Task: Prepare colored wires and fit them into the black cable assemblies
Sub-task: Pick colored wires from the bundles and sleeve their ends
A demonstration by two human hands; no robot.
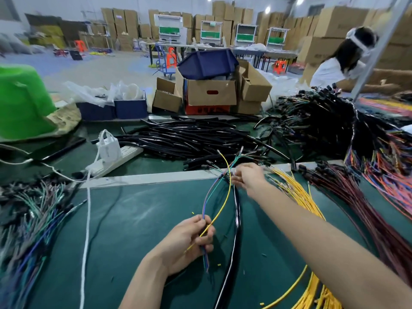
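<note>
Right at the middle of the green mat (133, 219), the left hand (189, 239) is clenched around the near ends of a few coloured wires (206, 201): blue, purple and green ones, with a single yellow wire (227, 197) crossing its fingers. These arc away over the mat to the right hand (247, 177), whose fingertips are bunched where the wires meet the top of a black cable (236, 219). Blur hides whether it grips the cable, the wires or both, so I cannot tell. Past that hand the wire tips fan out. The black cable runs from there back along the mat, just beside the left hand, to the bottom edge.

Under the right forearm lies a yellow wire bundle (296, 192), and next to it a dark red bundle (347, 192). At the left edge sits a loose sheaf of green and blue wires (33, 215). Beyond the mat's pale far edge lie a pile of black tubing (189, 139) and, to its right, a heap of black assemblies (323, 121) trailing coloured wires.

A white power strip (118, 157) carries a white charger (108, 148). Farther back stand a green tub (22, 101) and a cardboard box (211, 92) with a blue bin (207, 62) on top. Markings on the red crate (207, 109) beneath the box are too blurred to read. A person in white (334, 65) bends at the far right.
</note>
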